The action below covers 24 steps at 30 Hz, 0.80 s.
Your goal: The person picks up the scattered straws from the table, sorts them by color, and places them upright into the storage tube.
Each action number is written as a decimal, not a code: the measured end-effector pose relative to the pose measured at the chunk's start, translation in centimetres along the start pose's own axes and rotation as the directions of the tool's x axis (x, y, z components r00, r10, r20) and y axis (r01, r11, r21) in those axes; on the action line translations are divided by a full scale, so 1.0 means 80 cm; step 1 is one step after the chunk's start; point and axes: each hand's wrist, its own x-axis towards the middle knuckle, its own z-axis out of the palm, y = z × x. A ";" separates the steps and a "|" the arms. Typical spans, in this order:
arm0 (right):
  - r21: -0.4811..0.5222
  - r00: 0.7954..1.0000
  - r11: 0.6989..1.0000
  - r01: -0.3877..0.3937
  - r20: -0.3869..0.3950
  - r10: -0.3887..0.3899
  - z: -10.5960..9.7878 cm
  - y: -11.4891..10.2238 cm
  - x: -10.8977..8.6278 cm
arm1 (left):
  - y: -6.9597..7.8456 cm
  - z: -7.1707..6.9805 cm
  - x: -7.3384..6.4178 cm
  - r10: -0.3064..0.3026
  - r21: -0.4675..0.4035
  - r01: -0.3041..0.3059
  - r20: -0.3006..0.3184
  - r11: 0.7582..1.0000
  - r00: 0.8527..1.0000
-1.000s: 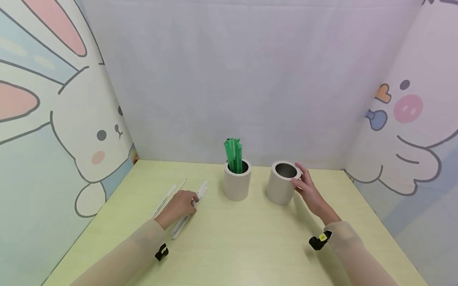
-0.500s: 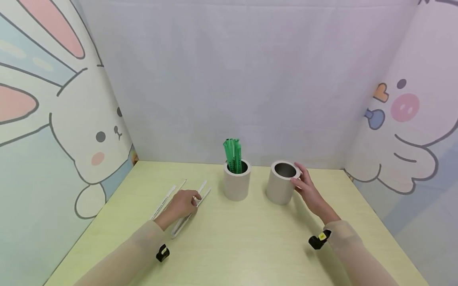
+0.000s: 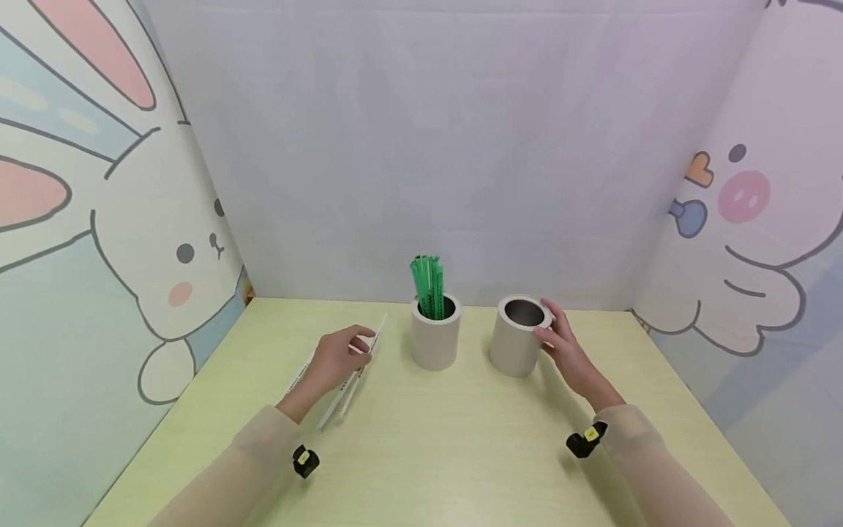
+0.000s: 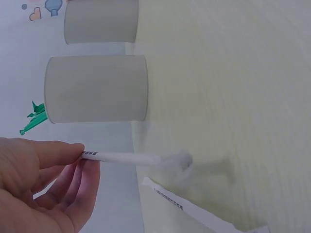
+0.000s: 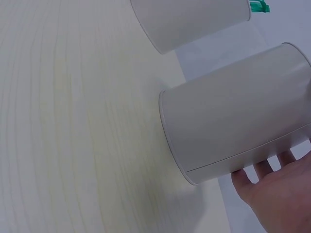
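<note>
In the head view my left hand (image 3: 337, 359) pinches a slim white wrapped straw (image 3: 353, 393), slanting up from the table. The left wrist view shows printing on this straw (image 4: 124, 158) near the thumb and a crumpled, translucent lower end. Another white straw (image 4: 192, 208) lies below it. My right hand (image 3: 571, 359) holds the right side of a pale grey cylindrical cup (image 3: 512, 351), thumb and fingers near its rim; its dark inside shows no contents. In the right wrist view, fingertips (image 5: 241, 178) meet the cup's seamed side.
Left of the held cup stands a matching cup (image 3: 435, 348) with a bundle of green straws (image 3: 429, 287) poking out. A further white straw (image 3: 299, 375) is partly hidden behind the left hand. A grey backdrop (image 3: 421, 161) rises behind the pale wooden table (image 3: 448, 454).
My left hand has lifted a white straw off the table, moving slightly up and away from me. The right hand and both cups have stayed in place.
</note>
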 end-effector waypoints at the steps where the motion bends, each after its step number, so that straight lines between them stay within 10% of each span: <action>1: -0.001 1.000 1.000 0.001 0.000 -0.001 0.000 0.000 0.000 | 0.003 -0.001 0.001 0.002 -0.018 -0.003 -0.013 1.000 1.000; 15: 0.001 1.000 1.000 0.007 -0.017 -0.007 0.004 0.008 0.002 | 0.061 0.011 0.027 -0.022 -0.276 -0.020 -0.146 0.961 0.989; 24: -0.016 0.999 1.000 0.022 -0.028 -0.022 0.004 0.008 0.001 | 0.108 0.038 0.054 -0.047 -0.540 -0.056 -0.177 0.840 0.983</action>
